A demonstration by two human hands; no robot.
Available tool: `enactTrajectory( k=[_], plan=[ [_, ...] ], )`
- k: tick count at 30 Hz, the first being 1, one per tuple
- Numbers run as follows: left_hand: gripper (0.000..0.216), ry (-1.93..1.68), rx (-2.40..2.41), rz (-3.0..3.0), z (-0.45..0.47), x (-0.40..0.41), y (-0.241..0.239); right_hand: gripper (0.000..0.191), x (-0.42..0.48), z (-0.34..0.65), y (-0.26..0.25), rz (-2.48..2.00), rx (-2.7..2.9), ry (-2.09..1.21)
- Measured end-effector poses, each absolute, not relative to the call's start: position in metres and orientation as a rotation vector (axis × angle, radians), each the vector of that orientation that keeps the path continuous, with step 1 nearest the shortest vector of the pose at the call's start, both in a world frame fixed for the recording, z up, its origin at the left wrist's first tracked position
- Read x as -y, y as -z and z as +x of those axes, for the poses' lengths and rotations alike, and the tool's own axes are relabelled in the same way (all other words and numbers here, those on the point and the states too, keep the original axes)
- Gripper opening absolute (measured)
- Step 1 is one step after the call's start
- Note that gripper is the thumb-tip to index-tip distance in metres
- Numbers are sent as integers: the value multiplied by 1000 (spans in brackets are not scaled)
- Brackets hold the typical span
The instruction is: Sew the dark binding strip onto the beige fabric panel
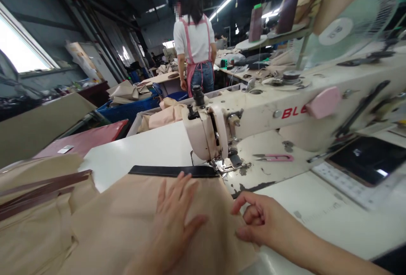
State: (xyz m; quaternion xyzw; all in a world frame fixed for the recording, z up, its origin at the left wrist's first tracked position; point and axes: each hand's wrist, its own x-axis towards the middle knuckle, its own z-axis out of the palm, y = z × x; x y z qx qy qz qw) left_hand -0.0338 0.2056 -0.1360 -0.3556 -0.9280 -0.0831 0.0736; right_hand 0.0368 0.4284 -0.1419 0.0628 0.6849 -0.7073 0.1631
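At the sewing station, beige fabric panel (pixel 127 220) lies flat on white counter (pixel 152 144), its black-trimmed edge (pixel 173 170) running up to the presser foot (pixel 226 166) of the sewing machine (pixel 285 110). L hand (pixel 173 220) rests palm-down on the panel, fingers spread and released, gripping nothing; judged to be pressing the cloth flat and steering it toward the needle. R hand (pixel 261 220) sits at the panel's right edge, fingers curled in, thumb and forefinger pinching the fabric margin, prob. to keep the edge taut and aligned. Pink thread snips (pixel 274 157) lie on the counter behind the foot, within reach. More beige pieces w/ brown strips (pixel 41 192) stacked at left. A person in a pink apron (pixel 196 51) stands well apart, back turned. Needle itself not discernible; machine brand cut off after "BLE"; lower panel runs out of frame; control panel (pixel 358 169) blurred.
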Motion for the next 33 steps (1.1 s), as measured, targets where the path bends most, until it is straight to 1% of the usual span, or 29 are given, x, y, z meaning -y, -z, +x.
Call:
enactTrajectory(
  k=[2, 3, 5, 7, 10, 12, 17, 21, 26, 28, 29, 32, 33],
  plan=[
    [64, 478, 2542, -1121, -3, -226, 148, 20, -430, 37, 142, 134, -1903, 2057],
    [70, 584, 2435, -1058, 12, -237, 154, 18, -430, 36, 143, 111, -1876, 2072],
    [74, 652, 2299, -928, 34, -258, 167, 16, -431, 35, 144, 72, -1834, 2078],
    [66, 630, 2213, -811, 46, -275, 176, 16, -431, 34, 146, 53, -1803, 2073],
    [40, 625, 2074, -656, 50, -292, 183, 18, -431, 34, 147, 59, -1781, 2058],
    [30, 654, 1981, -564, 49, -298, 184, 19, -431, 34, 146, 67, -1784, 2054],
    [36, 672, 1876, -578, 48, -298, 184, 21, -432, 32, 143, 85, -1794, 2027],
    [31, 634, 1834, -713, 45, -288, 183, 23, -433, 31, 144, 79, -1806, 2003],
    [29, 634, 1828, -824, 44, -281, 186, 20, -436, 44, 149, 59, -1822, 1992],
    [28, 641, 1842, -837, 45, -280, 185, 15, -440, 54, 150, 18, -2022, 1924],
    [28, 647, 1848, -848, 45, -279, 184, 16, -443, 59, 150, -52, -2197, 1851],
    [28, 642, 1866, -872, 45, -277, 180, 33, -451, 72, 149, -439, -2739, 1571],
    [29, 639, 1874, -876, 45, -277, 180, 35, -452, 73, 148, -576, -2839, 1507]
  ],
)
